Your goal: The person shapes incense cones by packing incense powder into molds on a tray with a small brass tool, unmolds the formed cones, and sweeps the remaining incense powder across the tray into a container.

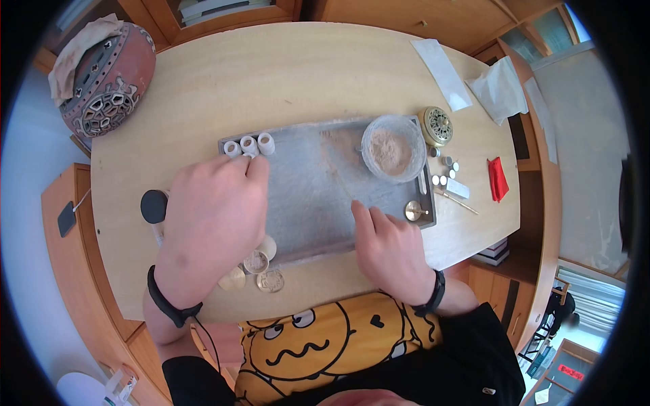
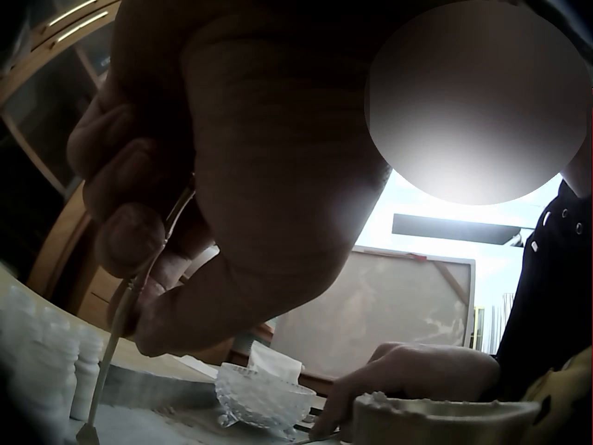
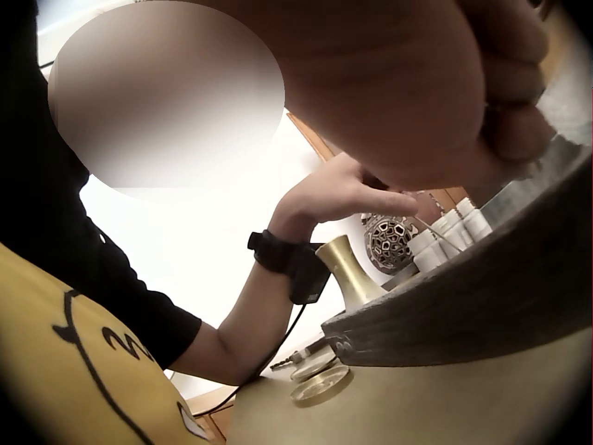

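Note:
My left hand point(image 1: 220, 210) is over the left part of a grey tray point(image 1: 305, 216), close to several small white jars point(image 1: 265, 143). It pinches a thin stick point(image 2: 113, 352), which points down to a small flared tip in the left wrist view. Over the tray's front right part, my right hand point(image 1: 393, 250) has its fingers curled round a thin rod point(image 1: 344, 184) that points toward the back of the tray. Pale powder marks the tray floor past that rod. A glass bowl point(image 1: 396, 178) of light brown powder stands at the tray's back right.
A brass vase point(image 3: 350, 273) and round brass discs point(image 1: 271, 281) sit by the tray's front left. Right of it are a pierced brass burner point(image 1: 437, 126), small bottles and a red pouch point(image 1: 497, 179). A pierced clay pot point(image 1: 115, 88) stands back left; a dark-lidded jar point(image 1: 154, 206) is left.

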Available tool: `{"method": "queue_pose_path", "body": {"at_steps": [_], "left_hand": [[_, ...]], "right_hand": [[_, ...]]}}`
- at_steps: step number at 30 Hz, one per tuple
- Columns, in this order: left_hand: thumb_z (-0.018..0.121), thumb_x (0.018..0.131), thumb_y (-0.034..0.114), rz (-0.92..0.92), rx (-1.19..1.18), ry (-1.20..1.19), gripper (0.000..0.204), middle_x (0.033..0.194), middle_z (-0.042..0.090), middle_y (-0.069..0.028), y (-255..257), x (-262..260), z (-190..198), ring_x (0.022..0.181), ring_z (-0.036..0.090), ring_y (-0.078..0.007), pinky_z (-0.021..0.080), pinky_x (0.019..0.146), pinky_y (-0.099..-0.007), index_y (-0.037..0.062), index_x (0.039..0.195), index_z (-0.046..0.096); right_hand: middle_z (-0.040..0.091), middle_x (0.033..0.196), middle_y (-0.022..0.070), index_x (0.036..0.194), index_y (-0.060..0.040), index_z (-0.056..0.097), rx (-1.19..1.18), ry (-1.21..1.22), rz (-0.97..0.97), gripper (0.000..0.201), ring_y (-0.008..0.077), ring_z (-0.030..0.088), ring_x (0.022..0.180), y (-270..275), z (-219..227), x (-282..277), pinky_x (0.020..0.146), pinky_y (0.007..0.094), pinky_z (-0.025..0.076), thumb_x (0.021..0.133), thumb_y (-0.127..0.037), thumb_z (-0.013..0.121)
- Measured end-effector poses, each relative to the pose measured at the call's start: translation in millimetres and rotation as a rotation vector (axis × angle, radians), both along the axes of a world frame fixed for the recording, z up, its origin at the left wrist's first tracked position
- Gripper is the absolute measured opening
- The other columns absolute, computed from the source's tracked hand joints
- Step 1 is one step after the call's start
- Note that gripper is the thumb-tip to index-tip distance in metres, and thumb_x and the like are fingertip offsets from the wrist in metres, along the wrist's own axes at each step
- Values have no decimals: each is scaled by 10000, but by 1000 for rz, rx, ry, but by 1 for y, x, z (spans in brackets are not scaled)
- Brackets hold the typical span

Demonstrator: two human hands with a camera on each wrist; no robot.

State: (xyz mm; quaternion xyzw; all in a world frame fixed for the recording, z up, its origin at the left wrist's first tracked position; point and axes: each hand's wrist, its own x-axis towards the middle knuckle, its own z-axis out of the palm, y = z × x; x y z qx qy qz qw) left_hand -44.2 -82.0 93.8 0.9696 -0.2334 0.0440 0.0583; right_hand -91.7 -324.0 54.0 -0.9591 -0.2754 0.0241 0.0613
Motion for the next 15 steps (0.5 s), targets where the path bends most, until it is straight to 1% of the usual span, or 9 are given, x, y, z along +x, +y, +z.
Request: {"method": "queue_pose_path", "body": {"at_steps": [2, 4, 8, 10, 11, 13, 15], "left_hand": [[636, 702, 41, -6, 10, -4, 65, 692, 621, -94, -1, 1, 2, 672, 658, -275, 530, 601, -390, 38, 753, 595], [633, 707, 39, -7, 3, 5, 62, 696, 622, -94, 0, 1, 0, 675, 658, -276, 532, 604, -389, 38, 759, 599], [635, 701, 41, -9, 3, -11, 69, 695, 618, -94, 1, -1, 1, 676, 655, -277, 528, 598, -389, 35, 758, 596], [670, 806, 110, 29, -40, 73, 119, 729, 604, -121, 3, -3, -2, 726, 631, -335, 485, 637, -461, 29, 833, 588], [670, 806, 110, 37, -44, 78, 119, 729, 604, -121, 3, -4, -2, 726, 631, -335, 485, 637, -461, 29, 833, 588], [636, 685, 41, -5, 8, -18, 84, 685, 609, -98, 1, -2, -1, 676, 653, -284, 524, 596, -394, 32, 754, 589], [634, 686, 39, -7, 9, -3, 82, 686, 609, -100, 1, -2, 0, 677, 654, -285, 525, 598, -394, 33, 754, 589]], "right_hand": [[576, 746, 85, 1080, 64, 558, 3, 1, -17, 346, 205, 667, 613, 6, -4, 12, 465, 314, 521, 752, -30, 610], [577, 719, 99, 1076, 33, 585, 64, -65, -33, 328, 261, 624, 556, 11, -13, 28, 462, 363, 490, 747, 28, 584], [582, 710, 102, 1057, 29, 589, 68, -76, -65, 289, 268, 621, 547, 14, -9, 37, 459, 365, 489, 768, 23, 584], [575, 690, 86, 1069, 28, 595, 79, -68, -25, 283, 256, 618, 536, 7, 1, 24, 461, 357, 491, 787, 23, 580], [575, 690, 86, 1069, 28, 595, 75, -63, -17, 283, 256, 618, 536, 5, 5, 16, 461, 357, 491, 787, 23, 580], [568, 704, 81, 1080, 40, 598, 60, 10, 30, 309, 240, 623, 549, 2, 11, 3, 461, 349, 490, 773, 11, 594], [562, 712, 79, 1087, 47, 596, 41, 0, 29, 329, 233, 627, 558, 5, 9, 4, 460, 344, 490, 761, 7, 597]]}}
